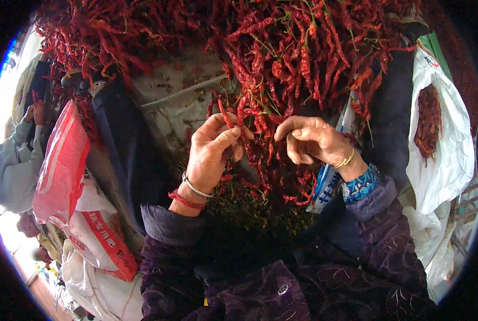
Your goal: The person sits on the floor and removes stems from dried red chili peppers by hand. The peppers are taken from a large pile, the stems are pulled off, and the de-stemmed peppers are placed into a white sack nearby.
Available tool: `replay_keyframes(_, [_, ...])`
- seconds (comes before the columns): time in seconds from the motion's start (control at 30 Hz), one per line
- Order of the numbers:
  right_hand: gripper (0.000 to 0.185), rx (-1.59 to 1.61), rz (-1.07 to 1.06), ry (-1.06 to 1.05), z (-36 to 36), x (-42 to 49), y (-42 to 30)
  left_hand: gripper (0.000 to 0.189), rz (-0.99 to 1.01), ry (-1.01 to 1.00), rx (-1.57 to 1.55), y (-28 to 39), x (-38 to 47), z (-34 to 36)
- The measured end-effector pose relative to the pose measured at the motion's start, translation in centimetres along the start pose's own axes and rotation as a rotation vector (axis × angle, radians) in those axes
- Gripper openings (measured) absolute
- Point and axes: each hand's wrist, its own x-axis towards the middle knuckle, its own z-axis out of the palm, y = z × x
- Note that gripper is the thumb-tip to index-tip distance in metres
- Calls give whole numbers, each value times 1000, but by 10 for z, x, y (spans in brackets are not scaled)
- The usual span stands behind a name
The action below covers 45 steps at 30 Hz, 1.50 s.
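A large heap of dried red chili peppers [271,52], some with green stems, spreads before me. My left hand [207,156] pinches a red chili pepper [224,111] between thumb and fingers; how many it holds I cannot tell. To its right, my right hand [319,138] hovers over the near edge of the heap. Its fingers are bent and apart, and nothing shows between their tips. A reddish piece peeks out by the right wrist, partly hidden. Below both hands lies a dark litter of stems and chili bits [259,206].
Left of my leg stand a red plastic bag [62,168] and a white-and-red printed sack [98,236]. A white bag [443,168] holding chilies is at the right. Pale sheeting [178,80] lies under the heap. Another person's sleeve [16,176] shows at far left.
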Motion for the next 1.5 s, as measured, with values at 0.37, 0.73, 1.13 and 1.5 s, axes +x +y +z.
replay_keyframes(0.37, [36,-1322,-904,313,38,3,8,15,-117,-191,201,-10,-11,9])
replay_keyframes(0.73, [48,-1342,-697,447,25,7,14,30,466,249,546,-21,-7,18])
replay_keyframes(1.13, [42,-1474,-788,413,47,1,7,13,293,-50,803,-24,-20,20])
replay_keyframes(1.5, [11,-542,-363,337,55,-9,10,13,594,-72,990,-33,-23,23])
